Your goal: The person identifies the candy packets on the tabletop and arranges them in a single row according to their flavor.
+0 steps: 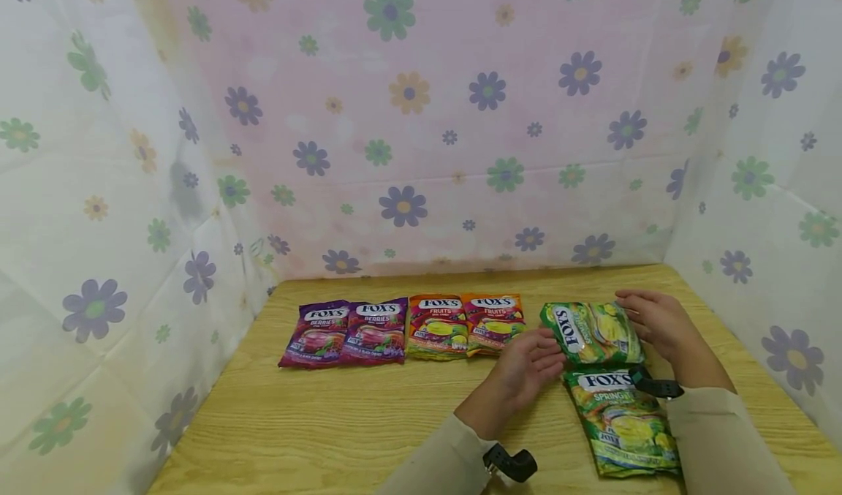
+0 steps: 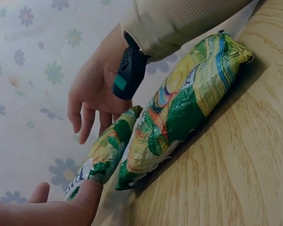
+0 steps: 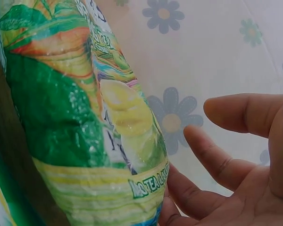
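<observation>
A green Fox's Spring Tea candy bag [image 1: 595, 334] lies sideways on the table, its logo end toward the left. My left hand [image 1: 520, 371] is at that logo end, fingers extended. At the opposite end is my right hand [image 1: 661, 327], fingers loosely bent and spread. In the right wrist view its lower fingers [image 3: 188, 193] meet the bag's edge, while thumb and forefinger stand apart from it. A second green candy bag [image 1: 625, 429] lies upright-facing just nearer to me, partly covered by the right wrist and sleeve.
Left of the hands, two orange-red Fox's Fruits bags [image 1: 437, 327] lie side by side. Further left are two purple Fox's Berries bags [image 1: 373, 332], slightly overlapping. Flower-print cloth [image 1: 447, 115] encloses the wooden table [image 1: 316, 422] at the back and sides.
</observation>
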`<state>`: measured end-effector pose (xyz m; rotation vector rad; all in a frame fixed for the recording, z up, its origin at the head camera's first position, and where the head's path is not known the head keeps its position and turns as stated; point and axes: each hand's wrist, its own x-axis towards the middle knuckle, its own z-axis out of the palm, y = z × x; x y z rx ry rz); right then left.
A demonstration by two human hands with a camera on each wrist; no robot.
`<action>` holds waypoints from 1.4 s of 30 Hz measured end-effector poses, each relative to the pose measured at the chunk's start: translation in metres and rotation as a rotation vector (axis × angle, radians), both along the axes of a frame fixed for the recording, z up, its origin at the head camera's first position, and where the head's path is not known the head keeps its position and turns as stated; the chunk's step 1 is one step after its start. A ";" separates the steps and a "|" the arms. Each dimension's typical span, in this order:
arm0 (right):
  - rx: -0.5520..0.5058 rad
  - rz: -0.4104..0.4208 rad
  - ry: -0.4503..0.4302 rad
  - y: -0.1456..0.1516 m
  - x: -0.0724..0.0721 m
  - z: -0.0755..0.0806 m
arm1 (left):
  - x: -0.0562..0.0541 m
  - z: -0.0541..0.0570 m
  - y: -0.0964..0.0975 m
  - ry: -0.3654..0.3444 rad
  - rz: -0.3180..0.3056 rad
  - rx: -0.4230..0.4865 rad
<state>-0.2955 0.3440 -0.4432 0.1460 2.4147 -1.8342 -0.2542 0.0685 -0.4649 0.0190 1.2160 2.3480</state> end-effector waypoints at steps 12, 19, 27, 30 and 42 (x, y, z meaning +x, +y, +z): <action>0.002 -0.021 0.035 -0.003 0.001 0.007 | -0.002 0.008 -0.005 0.029 0.025 0.018; 0.027 -0.041 0.068 -0.006 0.003 0.011 | -0.005 0.008 -0.007 0.042 0.027 0.041; -0.023 -0.038 0.060 -0.006 0.003 0.014 | -0.012 0.009 -0.012 0.050 0.068 0.060; -0.029 -0.030 0.053 -0.006 0.003 0.015 | -0.014 0.010 -0.015 0.064 0.077 0.059; -0.061 0.003 0.040 -0.010 0.002 0.015 | -0.022 0.012 -0.023 0.032 0.127 0.117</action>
